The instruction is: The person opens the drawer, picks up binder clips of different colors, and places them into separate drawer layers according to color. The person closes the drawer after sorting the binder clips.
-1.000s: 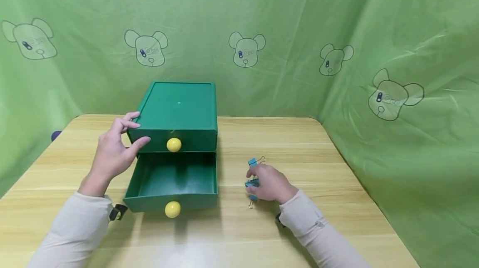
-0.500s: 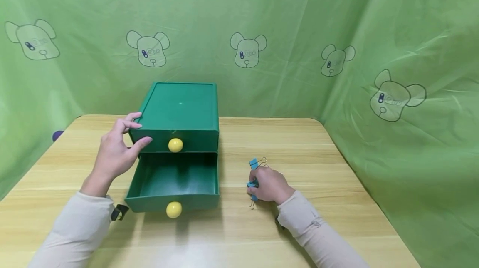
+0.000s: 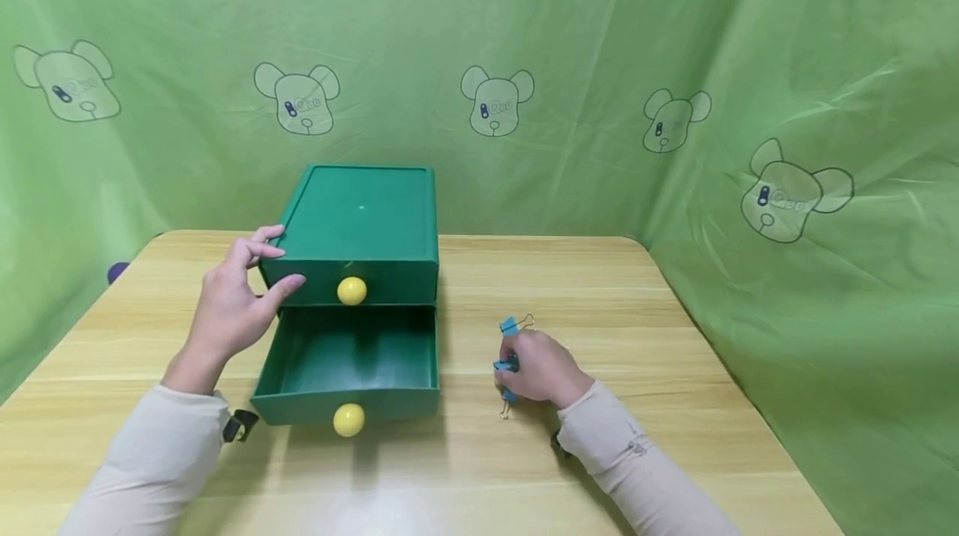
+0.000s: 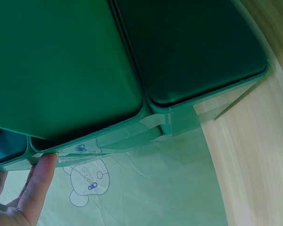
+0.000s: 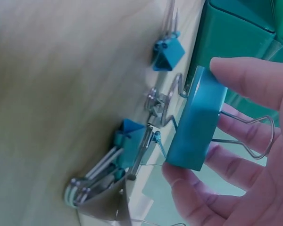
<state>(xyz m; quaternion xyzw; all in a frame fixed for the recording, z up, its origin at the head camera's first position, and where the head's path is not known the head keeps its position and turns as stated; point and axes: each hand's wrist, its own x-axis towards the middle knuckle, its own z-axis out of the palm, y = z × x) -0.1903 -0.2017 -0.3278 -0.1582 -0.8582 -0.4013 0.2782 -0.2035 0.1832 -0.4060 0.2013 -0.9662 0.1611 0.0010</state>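
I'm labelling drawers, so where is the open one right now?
In the head view, the open drawer is left of centre, directly below the shut drawer; the right hand is off to its right.

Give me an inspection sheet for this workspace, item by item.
Surface: wood-grain table, with the drawer unit and clips on it.
Job's things: green drawer unit, upper drawer shut, lower drawer pulled out; blue binder clip held, other clips nearby; exact count unclear.
Clutter: nothing seen.
Hands: left hand touches the unit's left front corner; right hand holds the blue binder clip in its fingers.
Cables: nothing seen.
Surroundings: green curtain with printed animal faces; purple object beyond the table's left edge, unidentified.
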